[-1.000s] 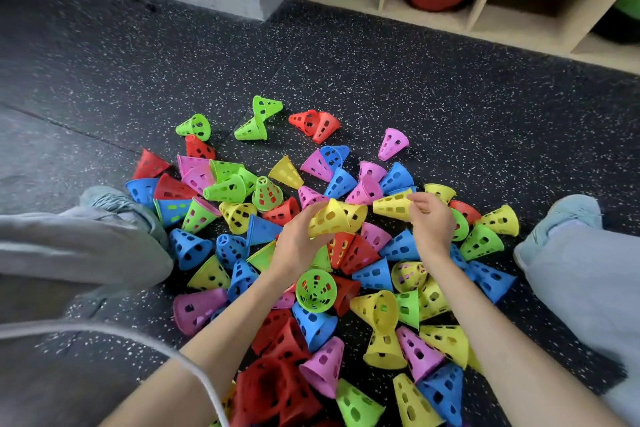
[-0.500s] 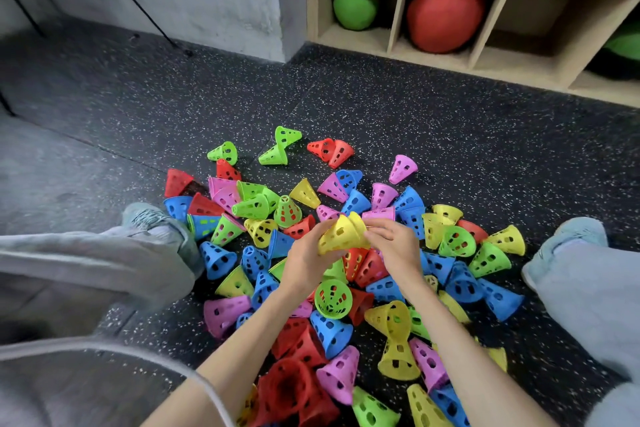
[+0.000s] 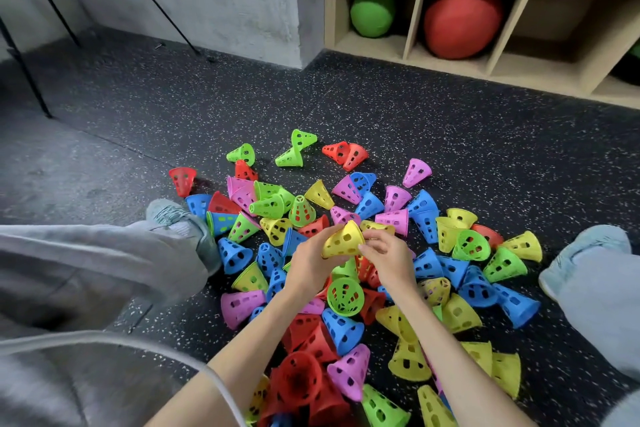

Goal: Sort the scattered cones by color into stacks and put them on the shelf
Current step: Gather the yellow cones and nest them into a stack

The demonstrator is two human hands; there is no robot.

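Both my hands on a yellow cone above the pile, centre of the frame.

My left hand has its grip curled round the yellow cone, tip tilted up and away from me, wide mouth toward my palm. My right hand pinches the cone's rim from the right side, fingers bent against it. A second yellow cone shows just behind my right fingers; I cannot tell whether I am holding it too. Below and around my hands the scattered cones, red, blue, green, pink and yellow, lie on the speckled dark floor between my shoes. The shelf stands at the upper right of the frame, with a green ball and a red ball in its lower compartments.
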